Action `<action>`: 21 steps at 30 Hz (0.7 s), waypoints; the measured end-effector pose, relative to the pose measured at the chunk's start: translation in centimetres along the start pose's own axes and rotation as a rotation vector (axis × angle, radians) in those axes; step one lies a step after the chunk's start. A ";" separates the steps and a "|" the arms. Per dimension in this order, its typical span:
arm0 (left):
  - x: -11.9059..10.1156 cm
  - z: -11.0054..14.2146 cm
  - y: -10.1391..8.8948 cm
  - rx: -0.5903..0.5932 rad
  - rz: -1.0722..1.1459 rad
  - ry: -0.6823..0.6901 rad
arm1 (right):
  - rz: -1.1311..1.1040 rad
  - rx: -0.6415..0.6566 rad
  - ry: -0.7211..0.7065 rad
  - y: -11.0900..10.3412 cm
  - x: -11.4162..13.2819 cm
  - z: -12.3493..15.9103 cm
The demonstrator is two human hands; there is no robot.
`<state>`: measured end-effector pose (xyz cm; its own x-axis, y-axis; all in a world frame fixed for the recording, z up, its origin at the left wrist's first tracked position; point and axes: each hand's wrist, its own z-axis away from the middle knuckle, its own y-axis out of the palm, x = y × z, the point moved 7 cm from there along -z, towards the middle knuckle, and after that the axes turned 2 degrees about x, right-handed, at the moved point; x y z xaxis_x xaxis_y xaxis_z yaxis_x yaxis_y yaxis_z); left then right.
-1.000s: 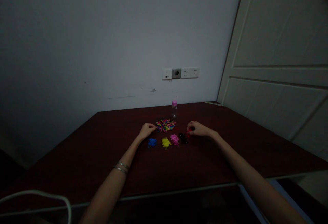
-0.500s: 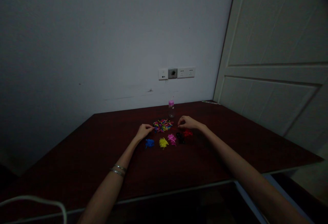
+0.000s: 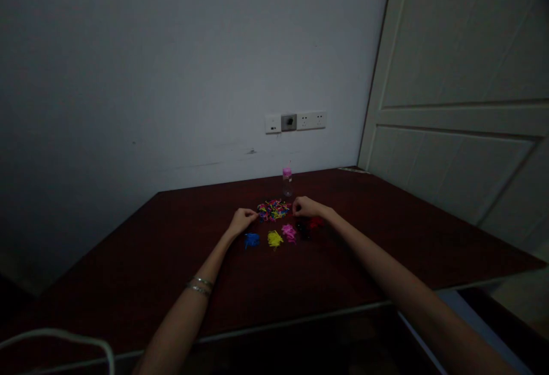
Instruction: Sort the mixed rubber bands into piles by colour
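Note:
A mixed pile of small, thin, bright-coloured bands lies on the dark red table. At its left edge is my left hand, thumb and fingertips pinched together; anything between them is too small to make out. My right hand is at the pile's right edge, fingers curled into a pinch, its tips partly hidden. Nearer me are single-colour heaps: blue bands, yellow bands, pink bands, black bands and red bands. The red heap lies partly under my right wrist.
A clear bottle with a pink lid stands behind the mixed pile. The table meets a pale wall with sockets. On the right is a white panelled door. A white cable curves at the lower left.
My right hand has moved a little left, from above the red heap to the mixed pile's edge. My left hand stays nearly where it was.

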<state>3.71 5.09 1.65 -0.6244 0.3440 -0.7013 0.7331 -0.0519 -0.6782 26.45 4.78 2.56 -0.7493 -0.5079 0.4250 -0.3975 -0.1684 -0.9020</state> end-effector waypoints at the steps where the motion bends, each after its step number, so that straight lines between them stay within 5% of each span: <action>1: 0.1 0.0 0.0 0.002 -0.001 0.001 | 0.000 -0.003 0.001 0.0 0.0 0.0; 10: -0.3 0.3 0.0 0.023 0.007 -0.004 | -0.022 -0.068 0.023 -1.5 -0.6 1.4; 21: 0.0 0.2 0.2 0.012 0.013 -0.007 | -0.159 -0.126 0.118 -4.0 -3.7 6.4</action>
<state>3.77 4.94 1.48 -0.6167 0.3362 -0.7117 0.7379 -0.0679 -0.6715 34.19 1.89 4.08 -0.7257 -0.3799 0.5736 -0.5731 -0.1274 -0.8095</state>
